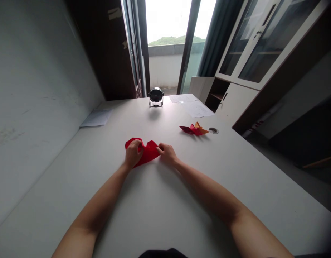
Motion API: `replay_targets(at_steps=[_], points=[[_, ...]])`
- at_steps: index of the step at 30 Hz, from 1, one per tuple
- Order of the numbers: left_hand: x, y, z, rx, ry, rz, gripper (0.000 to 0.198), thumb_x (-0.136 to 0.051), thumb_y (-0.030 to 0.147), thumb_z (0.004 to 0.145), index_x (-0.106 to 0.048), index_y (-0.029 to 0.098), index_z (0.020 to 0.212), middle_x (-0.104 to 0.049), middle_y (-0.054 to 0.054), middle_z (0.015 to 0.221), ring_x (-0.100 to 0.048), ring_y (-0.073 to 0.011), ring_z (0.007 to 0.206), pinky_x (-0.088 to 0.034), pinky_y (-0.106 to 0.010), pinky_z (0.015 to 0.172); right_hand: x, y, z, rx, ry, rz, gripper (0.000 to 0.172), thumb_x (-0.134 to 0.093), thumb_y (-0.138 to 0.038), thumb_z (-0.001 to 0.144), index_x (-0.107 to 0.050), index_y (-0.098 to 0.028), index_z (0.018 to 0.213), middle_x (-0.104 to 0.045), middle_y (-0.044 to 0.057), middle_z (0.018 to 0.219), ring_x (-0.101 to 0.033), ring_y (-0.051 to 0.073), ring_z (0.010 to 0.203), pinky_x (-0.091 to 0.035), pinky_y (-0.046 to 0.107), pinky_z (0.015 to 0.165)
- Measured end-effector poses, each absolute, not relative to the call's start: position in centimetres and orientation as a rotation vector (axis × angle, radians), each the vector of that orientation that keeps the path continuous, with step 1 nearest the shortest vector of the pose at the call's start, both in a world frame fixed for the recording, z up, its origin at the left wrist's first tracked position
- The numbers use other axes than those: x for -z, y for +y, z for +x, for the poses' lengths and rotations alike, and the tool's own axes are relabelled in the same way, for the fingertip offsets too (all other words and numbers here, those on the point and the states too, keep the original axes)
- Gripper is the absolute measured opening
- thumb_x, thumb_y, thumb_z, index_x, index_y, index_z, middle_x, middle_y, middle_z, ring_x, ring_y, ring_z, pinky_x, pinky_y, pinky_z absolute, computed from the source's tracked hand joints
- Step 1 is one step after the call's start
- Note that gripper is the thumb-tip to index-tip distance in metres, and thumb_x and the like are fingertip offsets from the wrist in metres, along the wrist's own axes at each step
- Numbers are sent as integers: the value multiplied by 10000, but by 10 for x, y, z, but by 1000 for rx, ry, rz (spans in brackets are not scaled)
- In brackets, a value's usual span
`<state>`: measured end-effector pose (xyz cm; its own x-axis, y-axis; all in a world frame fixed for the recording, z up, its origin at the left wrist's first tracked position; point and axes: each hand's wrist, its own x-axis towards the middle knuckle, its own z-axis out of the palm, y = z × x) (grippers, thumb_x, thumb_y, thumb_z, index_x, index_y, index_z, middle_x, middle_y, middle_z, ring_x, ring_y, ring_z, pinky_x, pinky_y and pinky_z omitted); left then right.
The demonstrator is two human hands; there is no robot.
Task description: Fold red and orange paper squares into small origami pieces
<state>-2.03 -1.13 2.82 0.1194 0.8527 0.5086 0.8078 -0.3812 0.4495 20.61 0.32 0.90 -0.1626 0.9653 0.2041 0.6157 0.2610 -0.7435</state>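
Note:
A sheet of red paper (147,153), partly folded and with a notch in its far edge, lies between my hands over the white table. My left hand (133,153) pinches it on the left side, its thumb and fingers covering part of the sheet. At the paper's right corner, my right hand (166,153) grips the edge between thumb and fingers. Several folded paper figures (195,129) in red and orange sit together beyond my right hand, apart from it.
The white table (165,211) meets a wall on the left. A round black and silver device (156,96) stands at the far edge. Papers (199,108) lie far right, another stack (96,118) far left. A ring-shaped cable hole (213,130) is beside the figures.

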Motion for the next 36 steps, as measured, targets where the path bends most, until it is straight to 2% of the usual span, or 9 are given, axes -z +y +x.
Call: replay_targets(at_steps=[2,5,9,14,17,24,29,33,36], points=[[-25,-11,-15,-1006,1586,2352,133,-518,239,909,-610,200,996,-648,-73,941,-617,-223,872,-501,-350,803,-8,3,205,-650,-1970,-1397,232,-559,-350,887,-586,-209,705,-599,-22,651,-481,131,608,-318,258,599],[-19,-8,-17,-844,1489,2446,319,-554,265,899,-606,223,1211,-630,-99,1205,-590,-259,1122,-490,-382,956,-6,3,201,-607,-2127,-1255,169,-605,-280,862,-603,-206,710,-625,-1,713,-526,153,720,-354,255,665],[-11,-4,-21,-589,1505,2535,614,-543,301,921,-400,267,1517,-425,-109,1533,-380,-301,1408,-336,-460,1157,-5,3,196,-561,-2238,-1107,196,-660,-244,838,-583,-195,663,-618,15,749,-528,161,775,-390,257,733],[-6,1,-26,-257,1741,2433,646,-437,363,964,-245,369,1581,-261,-91,1644,-235,-378,1489,-199,-693,1138,-2,3,193,-564,-2263,-989,215,-670,-242,852,-578,-189,666,-605,1,738,-514,144,748,-397,261,786],[-9,5,-39,-89,1812,2347,602,-376,363,970,-272,422,1560,-233,-62,1659,-193,-375,1511,-179,-742,1108,0,10,198,-619,-2193,-1008,209,-650,-254,876,-590,-190,687,-614,-6,723,-523,137,744,-389,250,756],[-14,16,-145,-143,2231,2167,509,-430,424,918,-535,261,1389,-459,-159,1510,-385,-379,1393,-330,-646,1074,-11,48,249,-555,-1687,-1387,247,-567,-391,904,-631,-202,758,-639,-1,737,-553,150,696,-385,258,680],[-16,6,-242,-168,2507,2049,400,-450,477,883,-649,186,1072,-623,-163,1265,-567,-349,1174,-449,-488,1008,-17,82,296,-305,-1419,-1609,246,-479,-368,925,-639,-187,881,-671,84,922,-572,223,892,-437,328,821],[-14,-4,-261,-295,2398,2268,504,-419,447,897,-571,169,1289,-517,-137,1452,-478,-297,1338,-367,-411,1136,-13,104,326,-38,-1439,-1775,207,-463,-270,938,-640,-170,978,-618,157,1108,-496,284,1102,-395,402,968],[-8,-3,-247,-247,2231,2340,592,-353,471,946,-446,222,1475,-347,-85,1607,-299,-277,1482,-254,-465,1206,-9,115,341,54,-1573,-1845,204,-473,-223,936,-655,-170,1011,-589,157,1166,-470,282,1128,-379,413,988]])
